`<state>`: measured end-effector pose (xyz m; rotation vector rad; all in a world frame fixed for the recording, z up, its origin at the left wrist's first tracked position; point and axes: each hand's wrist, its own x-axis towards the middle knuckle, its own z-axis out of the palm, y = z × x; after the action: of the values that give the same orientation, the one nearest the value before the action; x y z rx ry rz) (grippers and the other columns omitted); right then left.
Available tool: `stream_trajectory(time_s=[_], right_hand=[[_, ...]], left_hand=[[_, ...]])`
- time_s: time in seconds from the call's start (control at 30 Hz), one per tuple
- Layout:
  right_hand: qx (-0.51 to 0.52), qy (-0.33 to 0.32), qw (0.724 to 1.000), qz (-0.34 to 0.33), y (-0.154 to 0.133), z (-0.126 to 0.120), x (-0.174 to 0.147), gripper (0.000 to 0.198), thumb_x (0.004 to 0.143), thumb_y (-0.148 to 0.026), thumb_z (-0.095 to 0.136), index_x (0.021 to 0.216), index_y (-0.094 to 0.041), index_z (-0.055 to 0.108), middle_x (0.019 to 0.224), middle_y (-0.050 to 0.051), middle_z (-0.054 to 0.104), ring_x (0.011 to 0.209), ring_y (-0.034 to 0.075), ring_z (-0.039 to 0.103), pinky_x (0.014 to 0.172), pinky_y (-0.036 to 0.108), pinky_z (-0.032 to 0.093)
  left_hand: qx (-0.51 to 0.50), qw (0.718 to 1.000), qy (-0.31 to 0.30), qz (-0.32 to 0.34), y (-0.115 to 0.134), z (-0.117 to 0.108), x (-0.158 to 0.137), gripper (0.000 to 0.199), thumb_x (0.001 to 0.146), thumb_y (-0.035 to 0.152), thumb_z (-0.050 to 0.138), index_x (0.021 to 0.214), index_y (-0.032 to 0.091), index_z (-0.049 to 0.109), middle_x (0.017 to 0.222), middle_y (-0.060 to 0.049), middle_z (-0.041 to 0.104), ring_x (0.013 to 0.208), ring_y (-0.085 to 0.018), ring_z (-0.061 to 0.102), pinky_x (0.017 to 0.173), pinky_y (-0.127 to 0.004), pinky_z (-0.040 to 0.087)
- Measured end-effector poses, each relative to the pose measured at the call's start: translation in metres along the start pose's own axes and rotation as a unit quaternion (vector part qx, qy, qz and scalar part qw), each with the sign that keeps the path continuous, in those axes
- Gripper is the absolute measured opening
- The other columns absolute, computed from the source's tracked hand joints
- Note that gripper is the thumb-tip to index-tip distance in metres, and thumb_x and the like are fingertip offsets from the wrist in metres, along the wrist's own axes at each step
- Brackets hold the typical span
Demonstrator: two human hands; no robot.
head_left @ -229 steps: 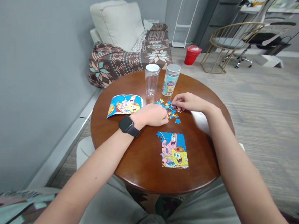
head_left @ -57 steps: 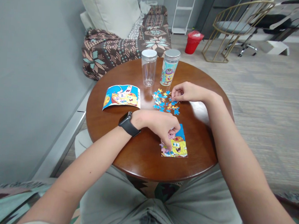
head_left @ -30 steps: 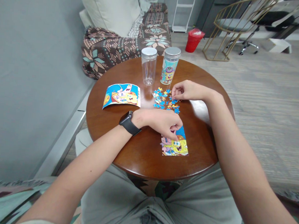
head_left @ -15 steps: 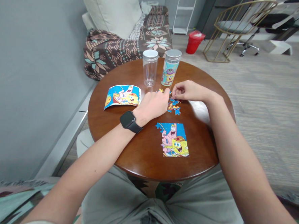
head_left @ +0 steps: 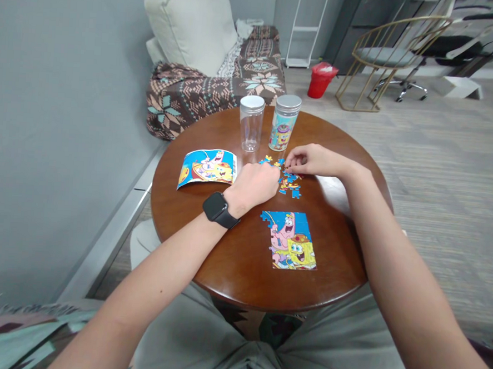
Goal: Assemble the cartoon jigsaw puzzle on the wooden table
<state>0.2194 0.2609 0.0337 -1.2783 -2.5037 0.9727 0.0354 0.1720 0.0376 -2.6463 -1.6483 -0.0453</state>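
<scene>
Loose jigsaw pieces [head_left: 290, 183], blue, yellow and red, lie in a small heap between my hands. My left hand [head_left: 257, 184], with a black watch [head_left: 215, 206] on the wrist, is curled closed at the heap's left edge; its fingertips are hidden. At the right edge my right hand [head_left: 310, 159] has its fingers bent together low over the pieces; whatever they pinch is too small to see. Closer to me lies a partly joined cartoon puzzle [head_left: 295, 243], with an uneven left edge. A curved picture sheet [head_left: 209, 168] with a matching cartoon lies left of my left hand.
A clear jar [head_left: 250, 126] and a cartoon-printed jar [head_left: 284, 125], both lidded, stand behind the pieces on the round wooden table [head_left: 225, 266]. A whitish sheet [head_left: 333, 191] lies under my right forearm. Beyond are a patterned couch [head_left: 258, 85] and a red bin [head_left: 322, 80].
My left hand has drawn back slightly from the pieces, and its extended forefinger has curled in. My right hand stays over the heap. The whole view has shifted a little as the head tilted.
</scene>
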Motion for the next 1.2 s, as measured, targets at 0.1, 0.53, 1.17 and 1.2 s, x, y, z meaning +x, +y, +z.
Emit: stream_trajectory(time_s=[0.1,0.53,1.17,1.2], right_hand=[[0.009,0.006,1.000,0.003,0.000,0.001,0.001,0.034,0.069,-0.045,0.068,0.086,-0.016,0.068,0.065,0.000,0.062,0.060,0.012,0.054,0.060,0.026,0.041],[0.005,-0.002,1.000,-0.004,-0.001,0.001,0.000,0.036,0.068,-0.047,0.067,0.086,-0.015,0.068,0.062,-0.001,0.060,0.056,0.011,0.051,0.057,0.025,0.039],[0.040,0.063,0.997,-0.003,0.003,-0.012,-0.010,0.024,0.074,-0.034,0.064,0.085,-0.015,0.071,0.076,0.004,0.071,0.065,0.013,0.060,0.063,0.024,0.046],[0.034,0.072,0.997,-0.002,0.005,-0.013,-0.010,0.022,0.075,-0.032,0.062,0.085,-0.015,0.072,0.078,0.005,0.072,0.067,0.013,0.061,0.064,0.024,0.047]], left_hand=[[0.001,1.000,0.004,0.006,0.000,0.002,0.000,0.029,0.093,0.018,0.038,0.097,0.009,0.065,0.090,-0.018,0.069,0.089,-0.029,0.069,0.072,-0.036,0.052],[0.006,1.000,0.010,0.019,0.003,0.004,-0.003,0.030,0.093,0.017,0.038,0.112,0.010,0.061,0.090,-0.017,0.069,0.086,-0.029,0.069,0.071,-0.036,0.051],[0.042,0.998,-0.011,-0.038,-0.026,-0.012,0.000,0.031,0.093,0.015,0.031,0.106,0.011,0.059,0.087,-0.018,0.070,0.084,-0.030,0.071,0.069,-0.035,0.051],[0.045,0.997,-0.011,-0.055,-0.031,-0.014,0.000,0.031,0.093,0.016,0.031,0.105,0.011,0.060,0.087,-0.018,0.070,0.084,-0.030,0.071,0.069,-0.036,0.052]])
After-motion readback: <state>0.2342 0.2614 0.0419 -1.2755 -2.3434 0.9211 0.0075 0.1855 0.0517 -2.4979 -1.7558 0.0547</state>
